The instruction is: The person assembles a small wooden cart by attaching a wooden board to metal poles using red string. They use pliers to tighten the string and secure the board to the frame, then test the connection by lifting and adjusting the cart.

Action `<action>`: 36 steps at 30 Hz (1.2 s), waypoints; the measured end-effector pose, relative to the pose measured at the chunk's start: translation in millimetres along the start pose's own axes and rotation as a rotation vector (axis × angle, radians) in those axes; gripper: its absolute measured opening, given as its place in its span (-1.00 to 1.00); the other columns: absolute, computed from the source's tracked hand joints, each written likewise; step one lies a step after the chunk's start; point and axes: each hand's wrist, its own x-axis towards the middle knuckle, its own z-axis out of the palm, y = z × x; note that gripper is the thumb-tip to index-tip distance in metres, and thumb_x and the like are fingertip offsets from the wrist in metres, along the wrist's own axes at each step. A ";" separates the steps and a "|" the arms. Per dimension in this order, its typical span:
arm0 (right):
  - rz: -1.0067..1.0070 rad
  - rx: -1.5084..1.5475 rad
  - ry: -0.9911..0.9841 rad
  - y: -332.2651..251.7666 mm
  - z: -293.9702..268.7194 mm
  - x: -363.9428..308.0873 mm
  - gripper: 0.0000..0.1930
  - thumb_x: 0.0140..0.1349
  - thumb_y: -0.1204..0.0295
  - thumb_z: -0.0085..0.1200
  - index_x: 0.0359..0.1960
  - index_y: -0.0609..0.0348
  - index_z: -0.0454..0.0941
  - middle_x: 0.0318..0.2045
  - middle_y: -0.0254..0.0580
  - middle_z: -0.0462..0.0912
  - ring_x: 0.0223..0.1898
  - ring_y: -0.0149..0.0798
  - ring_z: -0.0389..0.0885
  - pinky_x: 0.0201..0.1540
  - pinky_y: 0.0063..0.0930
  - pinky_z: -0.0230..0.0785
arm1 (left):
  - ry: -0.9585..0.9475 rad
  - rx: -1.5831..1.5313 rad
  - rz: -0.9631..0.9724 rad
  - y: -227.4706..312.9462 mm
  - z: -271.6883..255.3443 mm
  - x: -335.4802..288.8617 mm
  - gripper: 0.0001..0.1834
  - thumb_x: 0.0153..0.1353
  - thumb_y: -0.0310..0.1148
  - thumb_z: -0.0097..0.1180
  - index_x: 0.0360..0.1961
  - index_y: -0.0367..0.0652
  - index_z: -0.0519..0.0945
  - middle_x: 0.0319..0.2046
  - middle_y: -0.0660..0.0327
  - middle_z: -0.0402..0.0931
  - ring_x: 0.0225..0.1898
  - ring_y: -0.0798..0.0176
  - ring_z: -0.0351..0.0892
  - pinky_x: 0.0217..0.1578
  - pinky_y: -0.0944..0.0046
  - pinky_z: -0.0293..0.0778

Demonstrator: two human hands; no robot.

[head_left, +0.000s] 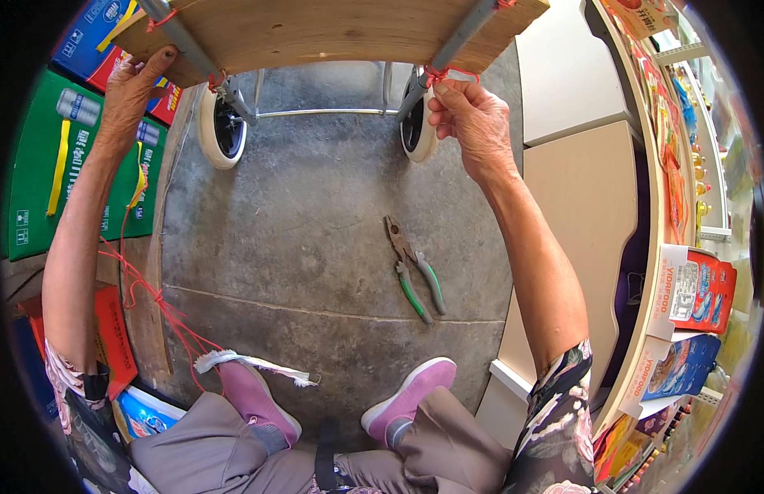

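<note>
A wooden board [316,34] lies across the metal tubes of a wheeled frame, tied on with red string. At the board's left end, my left hand [128,103] is closed on its edge, thumb over the wood. My right hand [476,123] pinches the red string [438,76] knotted round the right tube [460,37], just below the board. The frame's two front wheels [223,128] have pale tyres and dark hubs. Pliers [413,267] with green and grey handles lie slightly open on the floor, below the right wheel.
Green and blue cartons [48,177] stand along the left. A tangle of red string [163,306] and a whitish strip [254,362] lie by my left shoe [254,399]. Beige cabinets [575,239] and shelves of packaged goods [699,288] line the right. Grey concrete floor [316,222] spreads between.
</note>
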 end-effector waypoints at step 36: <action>-0.662 -0.766 0.363 1.2 17.8 4.0 -0.86 0.14 0.40 0.09 -0.38 0.22 0.50 -0.48 -0.10 0.63 -0.44 -0.06 0.62 -0.36 -0.28 0.44 | -0.088 -0.043 -0.007 4.2 -5.2 -0.8 -0.36 -0.01 0.05 0.34 -0.02 -0.16 0.53 -0.19 0.23 0.55 -0.13 0.37 0.51 -0.23 0.37 0.49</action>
